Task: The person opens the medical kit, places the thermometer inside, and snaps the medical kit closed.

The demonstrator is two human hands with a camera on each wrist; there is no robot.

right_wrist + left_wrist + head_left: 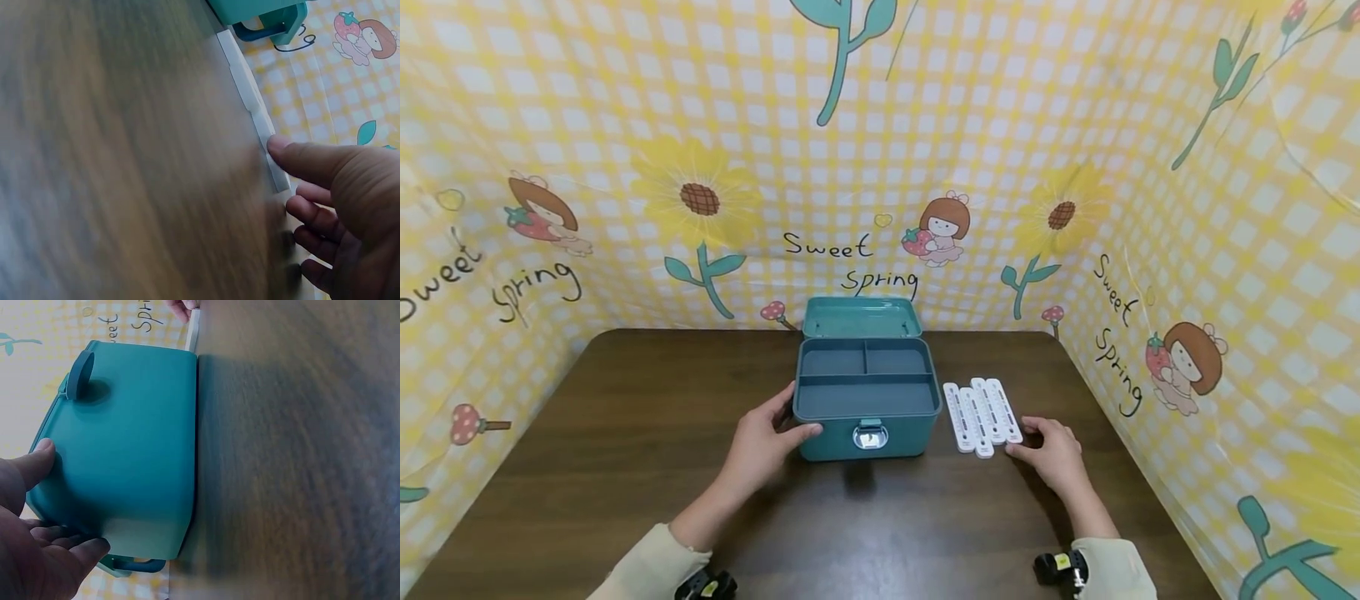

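A teal storage box (865,437) with a metal-look front latch (870,436) stands on the table, its lid (862,317) tipped back. Inside sits a grey-blue tray (865,394) divided into 3 compartments. My left hand (767,433) holds the box's front left corner, thumb on the front and fingers along the side. Right of the box, several slim white bars (982,417) with dark printed marks lie side by side. My right hand (1054,454) is at the near right end of these bars. Its thumb (294,153) touches the outermost bar; the other fingers are loosely bent beside it.
The brown wooden table (685,400) carries the box and bars. A yellow checked cloth (737,108) with flowers and printed words closes off the back and sides. Black wrist cameras (1060,568) sit at both cuffs.
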